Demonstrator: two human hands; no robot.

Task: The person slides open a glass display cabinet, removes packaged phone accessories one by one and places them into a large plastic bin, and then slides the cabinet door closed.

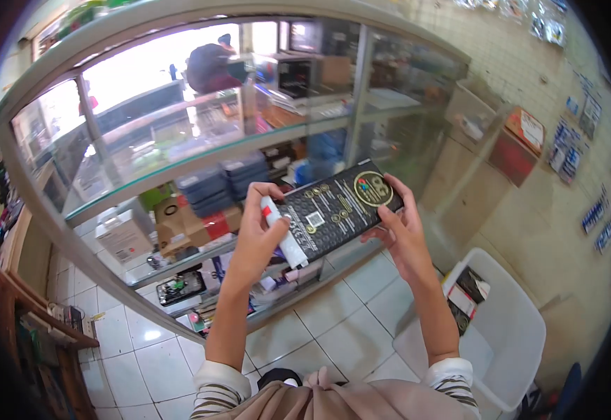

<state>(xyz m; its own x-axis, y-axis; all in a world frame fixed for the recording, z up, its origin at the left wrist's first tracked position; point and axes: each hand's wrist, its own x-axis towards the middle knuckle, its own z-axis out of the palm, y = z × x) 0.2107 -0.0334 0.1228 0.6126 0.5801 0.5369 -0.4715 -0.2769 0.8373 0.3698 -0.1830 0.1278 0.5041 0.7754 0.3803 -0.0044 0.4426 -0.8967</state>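
At centre, the left hand (258, 227) and right hand (405, 241) grasp a black box (337, 217). Gold print decorates its tilted face.

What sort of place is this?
Probably a small shop, perhaps selling electronics accessories: there's a glass display cabinet, small packaged goods hung on the wall, and a printed black package.

Left hand (257, 227), right hand (402, 236) grip black box (337, 215) at opposite ends; glass cabinet (360, 98) ahead; white bin (512, 322) at right.

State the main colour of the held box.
The box is mainly black; head view shows it.
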